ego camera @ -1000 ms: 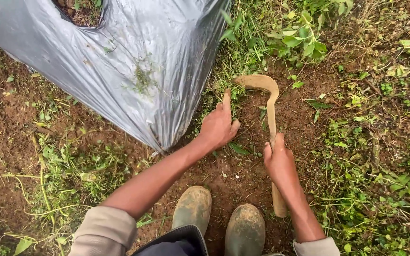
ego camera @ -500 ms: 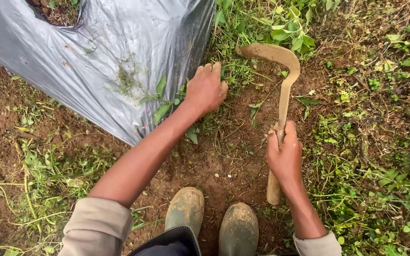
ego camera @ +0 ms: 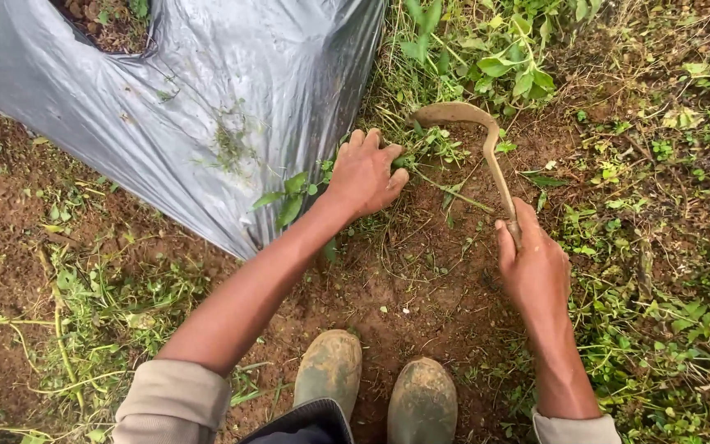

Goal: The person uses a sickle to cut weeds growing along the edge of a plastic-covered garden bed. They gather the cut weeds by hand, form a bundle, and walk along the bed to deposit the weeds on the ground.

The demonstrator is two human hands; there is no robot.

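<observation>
I'm gripping weeds [ego camera: 421, 152] in my left hand [ego camera: 365, 174]; my right hand [ego camera: 536, 267] is closing around the sickle [ego camera: 486, 152] handle, blade curving up-left, hooking just beyond my left fingertips, nearer that hand.

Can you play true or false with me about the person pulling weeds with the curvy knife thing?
1. The right hand holds a sickle with a curved blade. True.
2. The left hand is resting flat on the grey plastic sheet. False: it is closed around a clump of green weeds just beside the sheet's edge.
3. The person is barefoot. False: two muddy boots show at the bottom of the view.
4. The sickle's blade curves toward the weeds by the left hand. True.
5. The ground under the hands is paved with stone. False: it is brown soil with scattered grass and leaves.
</observation>
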